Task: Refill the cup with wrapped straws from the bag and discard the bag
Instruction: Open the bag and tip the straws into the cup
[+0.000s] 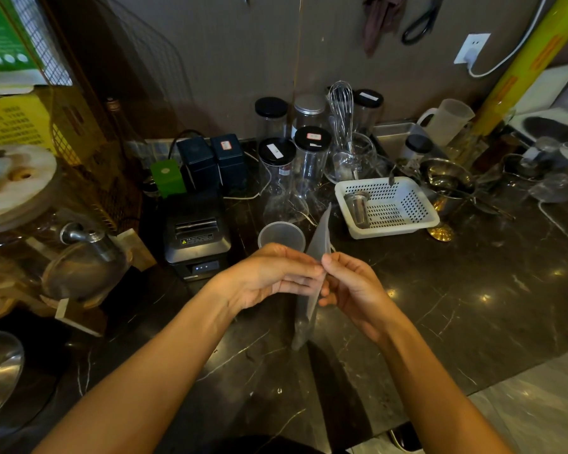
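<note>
Fingertips of both hands pinch the bag [309, 299] — left hand [273, 276] and right hand [351, 290] closed on opposite faces of its edge, held upright above the dark counter [440, 322]. Peel the sides apart evenly, judging by the grip. Just beyond the left knuckles stands the cup [281, 235] — straws can't be made out inside the bag.

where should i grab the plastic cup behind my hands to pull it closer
Take the plastic cup by its upper wall just under the rim, coming from above and from your own side. It stands upright with its mouth open, and the receipt printer crowds its left while the bag in both hands sits to its right.
</note>
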The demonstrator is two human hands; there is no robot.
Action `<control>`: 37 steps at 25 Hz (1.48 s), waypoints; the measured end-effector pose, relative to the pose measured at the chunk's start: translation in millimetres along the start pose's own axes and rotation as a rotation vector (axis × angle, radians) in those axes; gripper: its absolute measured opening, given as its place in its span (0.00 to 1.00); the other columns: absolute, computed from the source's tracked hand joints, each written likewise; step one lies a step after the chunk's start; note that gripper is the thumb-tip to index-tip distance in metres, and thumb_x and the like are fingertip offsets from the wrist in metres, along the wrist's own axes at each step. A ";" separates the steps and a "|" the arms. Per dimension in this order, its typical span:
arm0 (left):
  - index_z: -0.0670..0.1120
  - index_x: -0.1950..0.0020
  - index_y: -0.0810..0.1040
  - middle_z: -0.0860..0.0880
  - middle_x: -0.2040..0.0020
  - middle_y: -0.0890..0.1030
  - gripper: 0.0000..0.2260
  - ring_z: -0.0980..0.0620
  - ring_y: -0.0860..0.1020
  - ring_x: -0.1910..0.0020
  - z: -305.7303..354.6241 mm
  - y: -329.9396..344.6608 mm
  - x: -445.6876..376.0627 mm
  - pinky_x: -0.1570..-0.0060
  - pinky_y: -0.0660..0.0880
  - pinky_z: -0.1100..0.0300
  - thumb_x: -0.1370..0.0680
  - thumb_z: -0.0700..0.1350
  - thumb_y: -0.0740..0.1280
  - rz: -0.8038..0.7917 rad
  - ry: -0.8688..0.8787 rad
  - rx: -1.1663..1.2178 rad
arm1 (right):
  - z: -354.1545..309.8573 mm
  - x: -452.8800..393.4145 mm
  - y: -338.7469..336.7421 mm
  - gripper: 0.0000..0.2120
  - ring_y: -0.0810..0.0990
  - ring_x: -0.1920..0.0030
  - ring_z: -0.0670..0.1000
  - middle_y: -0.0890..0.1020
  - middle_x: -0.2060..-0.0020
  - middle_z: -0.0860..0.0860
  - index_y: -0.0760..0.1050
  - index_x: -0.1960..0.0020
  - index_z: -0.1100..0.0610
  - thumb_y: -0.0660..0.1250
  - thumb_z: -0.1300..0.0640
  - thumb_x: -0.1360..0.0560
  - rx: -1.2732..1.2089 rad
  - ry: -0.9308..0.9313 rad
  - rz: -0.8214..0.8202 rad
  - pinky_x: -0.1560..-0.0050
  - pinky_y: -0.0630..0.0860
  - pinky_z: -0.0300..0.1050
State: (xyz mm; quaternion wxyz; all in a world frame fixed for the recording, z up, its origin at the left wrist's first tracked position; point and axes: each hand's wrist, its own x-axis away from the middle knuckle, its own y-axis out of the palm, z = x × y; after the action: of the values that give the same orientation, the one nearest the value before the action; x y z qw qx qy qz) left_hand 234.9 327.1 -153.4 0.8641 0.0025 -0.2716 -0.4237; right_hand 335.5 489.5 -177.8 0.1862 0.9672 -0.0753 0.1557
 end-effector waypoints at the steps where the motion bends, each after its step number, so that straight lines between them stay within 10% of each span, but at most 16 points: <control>1: 0.39 0.49 0.87 0.41 0.54 0.88 0.05 0.51 0.87 0.56 -1.0 0.3 -0.3 0.56 0.84 0.62 0.22 0.38 0.72 -0.001 -0.009 0.022 | -0.3 0.7 -1.1 0.08 0.81 0.65 0.50 0.82 0.65 0.55 0.82 0.53 0.58 0.68 0.55 0.19 0.010 -0.002 -0.004 0.65 0.82 0.42; 8: 0.38 0.47 0.86 0.41 0.53 0.88 0.06 0.52 0.87 0.57 -2.6 2.8 -1.6 0.57 0.83 0.62 0.23 0.37 0.73 0.085 0.008 0.019 | -5.4 0.0 -6.8 0.06 0.83 0.64 0.53 0.83 0.63 0.58 0.80 0.49 0.63 0.67 0.61 0.19 0.083 -0.006 0.044 0.64 0.83 0.46; 21: 0.43 0.56 0.85 0.44 0.64 0.86 0.02 0.51 0.85 0.65 -2.3 -26.5 6.7 0.60 0.84 0.59 0.24 0.37 0.74 0.653 0.304 -0.288 | -25.6 14.8 -20.0 0.09 0.82 0.64 0.53 0.84 0.67 0.56 0.80 0.59 0.61 0.68 0.59 0.22 0.686 -0.049 0.639 0.58 0.82 0.55; 26: 0.43 0.57 0.85 0.42 0.62 0.87 0.03 0.48 0.86 0.61 -5.1 -12.6 0.8 0.55 0.84 0.56 0.27 0.37 0.77 0.503 0.307 -0.413 | -34.5 10.5 -2.8 0.11 0.78 0.51 0.51 0.77 0.50 0.48 0.72 0.46 0.50 0.72 0.50 0.24 1.185 0.026 0.510 0.50 0.74 0.51; 31: 0.45 0.59 0.85 0.42 0.63 0.87 0.05 0.47 0.86 0.62 -7.0 -7.5 -2.0 0.54 0.85 0.52 0.28 0.35 0.76 0.520 0.332 -0.427 | -35.8 0.3 -2.5 0.13 0.80 0.63 0.52 0.79 0.68 0.49 0.78 0.62 0.56 0.67 0.53 0.21 1.176 -0.063 0.512 0.62 0.69 0.46; 37: 0.49 0.56 0.83 0.50 0.63 0.85 0.04 0.55 0.85 0.62 -6.9 -39.1 0.7 0.56 0.85 0.51 0.26 0.42 0.76 0.747 0.334 -0.566 | -41.4 3.4 -20.9 0.11 0.84 0.61 0.58 0.85 0.63 0.59 0.81 0.60 0.58 0.67 0.55 0.22 1.005 -0.046 0.602 0.56 0.81 0.55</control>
State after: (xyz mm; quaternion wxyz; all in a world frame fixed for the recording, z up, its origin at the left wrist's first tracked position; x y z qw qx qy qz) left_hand 209.9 300.0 -168.2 0.9554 -0.2617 0.0140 -0.1363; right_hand 331.6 524.2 -147.2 -0.3495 0.8760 -0.2675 0.1973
